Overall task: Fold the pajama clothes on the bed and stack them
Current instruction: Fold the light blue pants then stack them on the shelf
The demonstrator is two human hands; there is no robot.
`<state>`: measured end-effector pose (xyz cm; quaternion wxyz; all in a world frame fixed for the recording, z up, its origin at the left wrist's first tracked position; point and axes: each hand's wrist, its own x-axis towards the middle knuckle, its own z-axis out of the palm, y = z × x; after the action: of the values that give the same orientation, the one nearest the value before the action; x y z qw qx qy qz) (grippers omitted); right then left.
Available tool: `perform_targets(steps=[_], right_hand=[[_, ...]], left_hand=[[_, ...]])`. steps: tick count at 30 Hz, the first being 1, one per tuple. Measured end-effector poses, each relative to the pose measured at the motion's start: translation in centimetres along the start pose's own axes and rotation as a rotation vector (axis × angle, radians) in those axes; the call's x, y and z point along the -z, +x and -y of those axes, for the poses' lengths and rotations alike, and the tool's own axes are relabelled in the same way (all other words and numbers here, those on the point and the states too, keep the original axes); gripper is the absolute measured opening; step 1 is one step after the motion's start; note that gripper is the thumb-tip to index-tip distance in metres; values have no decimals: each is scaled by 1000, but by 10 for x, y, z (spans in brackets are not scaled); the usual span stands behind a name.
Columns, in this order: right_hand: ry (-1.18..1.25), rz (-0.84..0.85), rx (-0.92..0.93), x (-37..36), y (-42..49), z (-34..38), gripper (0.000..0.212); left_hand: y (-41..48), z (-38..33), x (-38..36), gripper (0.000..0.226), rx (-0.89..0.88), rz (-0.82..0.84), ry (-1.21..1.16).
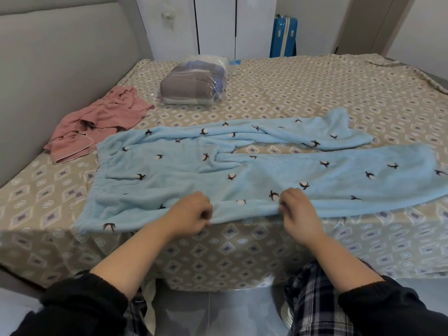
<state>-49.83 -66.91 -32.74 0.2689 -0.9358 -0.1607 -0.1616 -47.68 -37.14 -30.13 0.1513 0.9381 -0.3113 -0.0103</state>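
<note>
Light blue fleece pajama pants (184,170) with small dark bird marks lie spread across the bed, waistband to the left, both legs running right. The far leg is rumpled and twisted. My left hand (191,213) and my right hand (299,209) each pinch the near edge of the near leg, about a hand's width apart, close to the bed's front edge. A crumpled pink pajama piece (101,122) with white piping lies at the left, beside the headboard, just beyond the waistband.
The bed (315,88) carries a beige diamond-patterned sheet. A clear plastic bag of folded grey and blue clothes (194,86) sits at the back left. Behind the bed stand white wardrobe doors (213,25) and a blue suitcase (283,37). A grey headboard (60,57) runs along the left.
</note>
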Motion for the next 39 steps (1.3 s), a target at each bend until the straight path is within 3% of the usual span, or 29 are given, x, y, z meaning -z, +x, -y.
perform_targets(steps=[2, 4, 6, 8, 10, 12, 16, 18, 21, 22, 24, 26, 28, 32, 33, 37, 39], right_hand=[[71, 8, -53, 2, -4, 2, 26], [59, 103, -84, -1, -8, 4, 34], [-5, 27, -46, 0, -8, 8, 28], [-73, -29, 41, -2, -5, 9, 26], [-214, 198, 71, -12, -1, 2, 42], [-338, 387, -96, -23, 2, -13, 51], [-430, 317, -505, -19, 32, -34, 53], [-451, 365, -429, -23, 44, -33, 58], [-354, 507, -83, -37, 53, -27, 58], [-354, 539, -50, -42, 57, -30, 57], [-400, 520, -192, -49, 73, -41, 58], [-455, 449, -474, -54, 95, -46, 62], [-459, 408, -567, -66, 113, -38, 64], [-386, 442, -44, -97, 112, -19, 57], [-376, 444, -21, -97, 113, -24, 57], [-456, 358, -394, -85, 136, -51, 62], [-485, 349, -451, -86, 144, -49, 62]], left_hand=[[-1, 2, 11, 19, 65, 251, -111], [-1, 0, 16, 24, 138, 341, -278], [3, -6, 15, 21, 229, 202, -402], [12, -10, 4, 22, 260, 18, -239], [18, -11, -13, 43, 251, 66, -55], [24, -5, -27, 54, 301, 235, 64], [37, 21, -39, 58, 446, 246, 117], [45, 31, -40, 60, 495, 221, 135], [51, 41, -48, 64, 516, 143, 179], [53, 43, -52, 65, 520, 99, 185], [54, 47, -58, 68, 533, 29, 190], [57, 51, -60, 70, 555, -11, 197], [61, 54, -62, 71, 567, -28, 202], [66, 57, -64, 71, 571, -62, 215], [67, 58, -64, 71, 568, -65, 211], [69, 59, -64, 70, 556, -74, 206], [70, 58, -64, 68, 557, -88, 209]])
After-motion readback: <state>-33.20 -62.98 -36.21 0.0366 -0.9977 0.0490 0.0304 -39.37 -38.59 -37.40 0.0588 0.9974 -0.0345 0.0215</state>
